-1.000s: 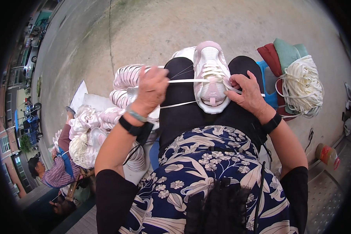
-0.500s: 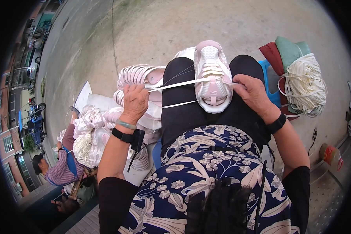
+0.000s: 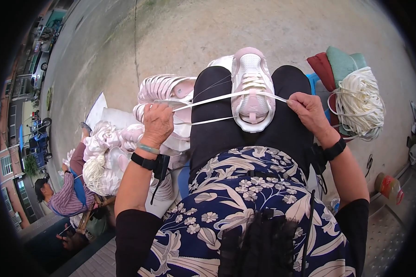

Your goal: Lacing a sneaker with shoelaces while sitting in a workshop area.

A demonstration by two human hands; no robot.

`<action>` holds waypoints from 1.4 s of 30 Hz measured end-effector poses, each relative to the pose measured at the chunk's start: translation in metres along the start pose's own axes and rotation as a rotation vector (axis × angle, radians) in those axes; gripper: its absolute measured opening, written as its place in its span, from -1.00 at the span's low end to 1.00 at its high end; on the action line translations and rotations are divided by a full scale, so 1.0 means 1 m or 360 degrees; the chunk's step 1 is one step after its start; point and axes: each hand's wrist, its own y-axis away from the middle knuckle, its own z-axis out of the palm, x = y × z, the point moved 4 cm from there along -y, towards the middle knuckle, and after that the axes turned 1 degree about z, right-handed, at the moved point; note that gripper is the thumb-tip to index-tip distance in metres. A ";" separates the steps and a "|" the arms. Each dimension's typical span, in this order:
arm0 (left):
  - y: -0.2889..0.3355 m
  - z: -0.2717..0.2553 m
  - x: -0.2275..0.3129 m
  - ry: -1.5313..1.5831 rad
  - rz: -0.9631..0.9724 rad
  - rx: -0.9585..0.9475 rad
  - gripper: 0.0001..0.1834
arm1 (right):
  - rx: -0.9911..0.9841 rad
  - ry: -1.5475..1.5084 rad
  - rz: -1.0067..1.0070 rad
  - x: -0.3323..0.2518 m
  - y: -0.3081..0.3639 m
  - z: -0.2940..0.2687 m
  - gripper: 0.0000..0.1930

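A pink and white sneaker (image 3: 253,108) rests between my black-clad thighs, its toe pointing away from me. White lacing (image 3: 252,82) crosses its front part. My left hand (image 3: 158,122), fingers closed, grips a white shoelace (image 3: 208,100) that runs taut from the upper eyelets out to the left. A second strand hangs from the left hand back to the shoe's collar. On the other side my right hand (image 3: 307,113) pinches a shorter lace end (image 3: 275,96), pulled straight out to the right.
Stacked pink and white shoes (image 3: 164,90) stand left of my knee, with a heap of shoes (image 3: 108,152) behind. At right, a bundle of white laces (image 3: 361,104) lies by green cloth (image 3: 344,64). A seated person (image 3: 71,198) is at far left; a bottle (image 3: 387,187) stands lower right.
My right hand has moved right and slightly down, away from the shoe, drawing out the lace end between its fingers. My left hand has stayed nearly in place.
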 end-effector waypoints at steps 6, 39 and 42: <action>0.008 0.003 -0.003 0.0101 -0.0075 -0.0005 -0.91 | -0.0112 -0.0044 0.0193 -0.001 0.006 -0.003 -0.82; 0.003 0.013 0.017 0.2205 -0.1232 -0.0958 -0.73 | -0.0212 -0.0171 0.0748 0.056 0.069 -0.052 -0.95; -0.030 0.020 0.073 0.2465 -0.1094 -0.1261 -0.78 | -0.0395 -0.1089 0.0773 0.007 0.041 0.006 -0.88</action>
